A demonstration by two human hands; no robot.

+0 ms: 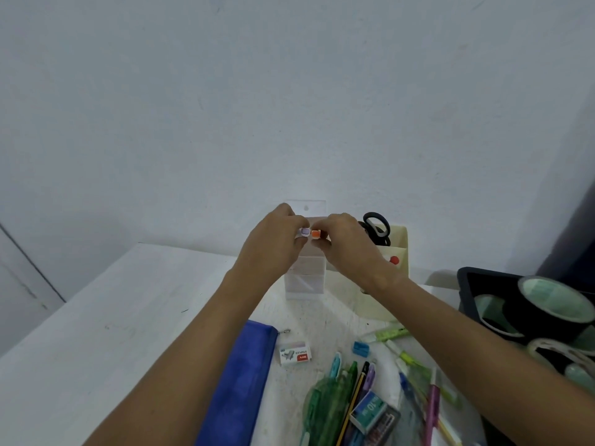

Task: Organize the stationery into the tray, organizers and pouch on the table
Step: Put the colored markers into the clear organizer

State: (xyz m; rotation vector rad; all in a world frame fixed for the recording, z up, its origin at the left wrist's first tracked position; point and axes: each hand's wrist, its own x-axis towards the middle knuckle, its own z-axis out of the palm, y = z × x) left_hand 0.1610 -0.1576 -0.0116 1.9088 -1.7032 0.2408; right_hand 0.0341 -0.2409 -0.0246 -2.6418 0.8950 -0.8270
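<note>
Holding a purple marker (304, 232) in your left hand (273, 243) and an orange one (315, 234) in your right hand (346, 241), you needed to lower them straight into the clear organizer (306, 281).

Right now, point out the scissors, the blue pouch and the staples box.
scissors (377, 224): head view, black handle loops.
blue pouch (240, 381): head view, fabric middle.
staples box (295, 352): head view, printed top face.

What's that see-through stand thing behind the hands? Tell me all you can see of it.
The clear organizer looks like transparent plastic. It stands upright on the white table near the wall, with stepped tiers at the front and a taller back panel with a small hanging hole. Both hands hold small items in front of its upper part, hiding it. A cream organizer stands beside it.
</note>
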